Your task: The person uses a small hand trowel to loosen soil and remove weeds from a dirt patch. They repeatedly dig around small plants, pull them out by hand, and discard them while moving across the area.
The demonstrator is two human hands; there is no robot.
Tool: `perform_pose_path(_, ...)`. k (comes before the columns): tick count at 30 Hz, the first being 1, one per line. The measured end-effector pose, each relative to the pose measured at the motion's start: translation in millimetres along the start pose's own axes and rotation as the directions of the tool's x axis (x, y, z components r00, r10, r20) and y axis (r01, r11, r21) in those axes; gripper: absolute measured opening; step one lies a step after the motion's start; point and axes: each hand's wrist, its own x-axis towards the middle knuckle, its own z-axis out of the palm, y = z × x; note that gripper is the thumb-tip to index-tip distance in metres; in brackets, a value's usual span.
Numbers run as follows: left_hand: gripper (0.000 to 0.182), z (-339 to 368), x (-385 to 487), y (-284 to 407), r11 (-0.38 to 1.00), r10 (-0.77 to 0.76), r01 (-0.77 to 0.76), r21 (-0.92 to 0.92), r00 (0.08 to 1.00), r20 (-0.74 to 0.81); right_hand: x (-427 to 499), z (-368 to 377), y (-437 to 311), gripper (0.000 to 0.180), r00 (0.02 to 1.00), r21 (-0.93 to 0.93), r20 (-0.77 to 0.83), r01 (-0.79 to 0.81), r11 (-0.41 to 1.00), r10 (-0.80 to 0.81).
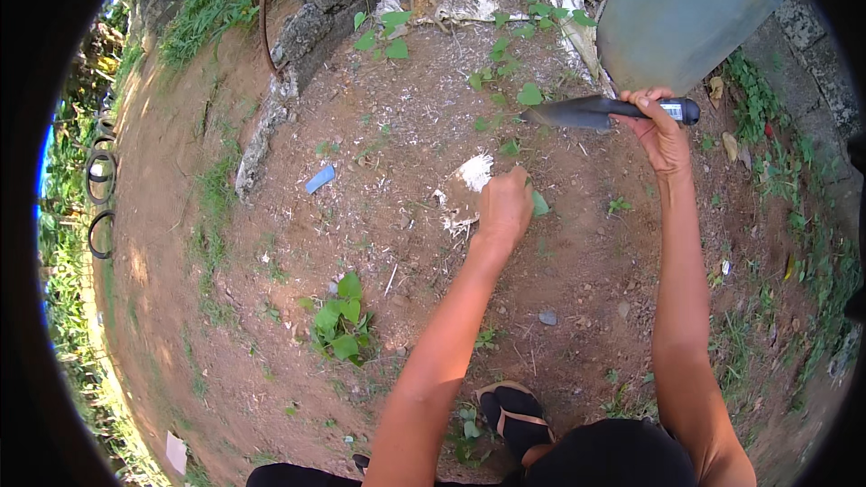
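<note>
My right hand [655,125] grips the black handle of a garden trowel [572,113]. Its dark metal blade points left, just above the soil, with its tip among vine leaves. Lower and further left, my left hand [507,206] is closed in a fist near the ground. A green leafy vine [539,203] shows at the edge of that fist, and its stem inside the fingers is hidden. White shredded fibre [475,172] lies on the soil beside the left knuckles. More heart-leaved vine [530,94] trails over the ground under the trowel tip.
A large grey cylindrical container [690,13] stands at upper right. Broken concrete [304,27] edges the ground at upper left. A pile of green leaves [342,325] and a blue scrap [320,179] lie to the left. My sandalled foot [517,419] is below.
</note>
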Motion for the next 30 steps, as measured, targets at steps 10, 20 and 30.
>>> perform_pose_path(10,0.015,-26.8,-48.2,-44.5,0.998,-0.056,0.055,0.018,0.995,0.087,-12.1,-18.5,15.4,0.011,0.998,-0.057,-0.060,-0.018,0.998,0.015)
perform_pose_path(20,0.071,-132.8,0.7,-44.3,0.998,-0.016,-0.004,0.068,0.955,0.295,72.5,119.5,55.0,0.015,0.946,0.197,-0.309,0.164,0.967,-0.097)
perform_pose_path(30,0.075,-174.4,145.2,-63.1,0.719,0.129,0.009,0.695,0.981,-0.147,125.6,210.2,175.8,0.018,0.976,-0.049,-0.214,0.021,0.999,-0.031)
